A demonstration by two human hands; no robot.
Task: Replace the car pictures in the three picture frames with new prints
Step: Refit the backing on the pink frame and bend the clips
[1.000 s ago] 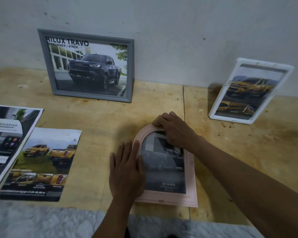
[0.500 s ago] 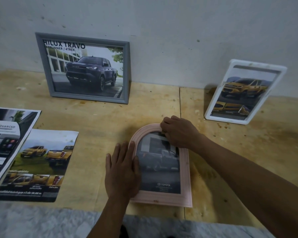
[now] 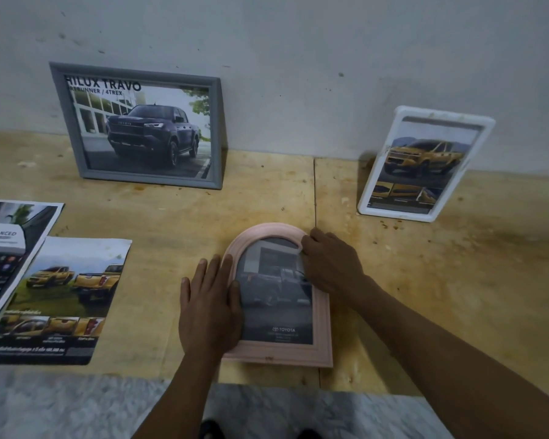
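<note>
Light: dim and even, slightly cool on the wall (image 3: 298,58).
Shadows: soft, to the right of the grey frame (image 3: 133,125) and left of the white frame (image 3: 425,163).
Sharpness: mildly soft throughout, print text smeared.
Distortion: wide-angle bending toward the desk (image 3: 457,280) edges.

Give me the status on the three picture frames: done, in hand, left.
Done: cannot tell; the grey frame and white frame stand against the wall holding truck pictures. In hand: the pink arched frame lies flat, left hand resting on its edge, right hand at its arch. Left: two loose prints lie unused.
</note>
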